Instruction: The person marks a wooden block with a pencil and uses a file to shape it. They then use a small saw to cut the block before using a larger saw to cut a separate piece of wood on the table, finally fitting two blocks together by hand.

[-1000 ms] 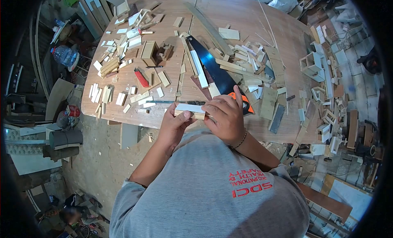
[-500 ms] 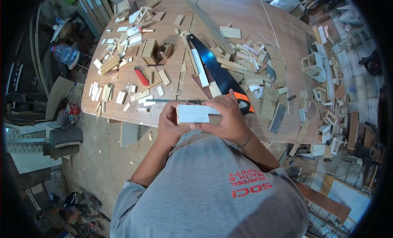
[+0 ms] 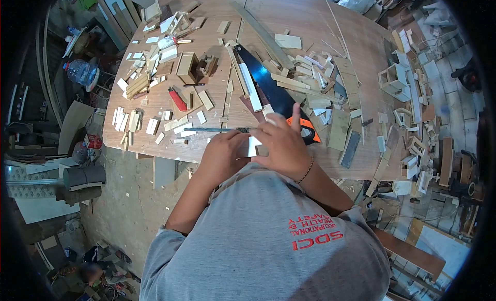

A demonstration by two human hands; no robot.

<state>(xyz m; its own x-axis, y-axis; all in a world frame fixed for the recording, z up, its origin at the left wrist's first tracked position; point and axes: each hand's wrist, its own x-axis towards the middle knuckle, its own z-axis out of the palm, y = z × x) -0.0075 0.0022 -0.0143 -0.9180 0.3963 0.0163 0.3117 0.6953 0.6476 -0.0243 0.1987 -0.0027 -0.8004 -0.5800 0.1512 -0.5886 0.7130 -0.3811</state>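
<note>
At the near edge of the table, close to my shirt, a white-faced wood piece [image 3: 251,147] shows between my hands. My left hand [image 3: 222,153] wraps over its left part and covers most of it. On the other side, my right hand [image 3: 284,146] pinches the right end between thumb and fingers, one finger raised. Just past my right hand lies a handsaw [image 3: 266,84] with an orange and black handle. A thin dark metal strip [image 3: 212,129] rests on the table beyond my left hand.
A red-handled tool [image 3: 177,99] and a small wooden box [image 3: 187,68] lie left of centre. Wood offcuts [image 3: 139,84] cover the left side, with more piled right of the saw. A long board [image 3: 263,34] crosses the back. Small wooden frames [image 3: 393,83] stand at right.
My left hand has moved over the top of the white piece, which now shows far less. My right fingers have shifted and lifted slightly.
</note>
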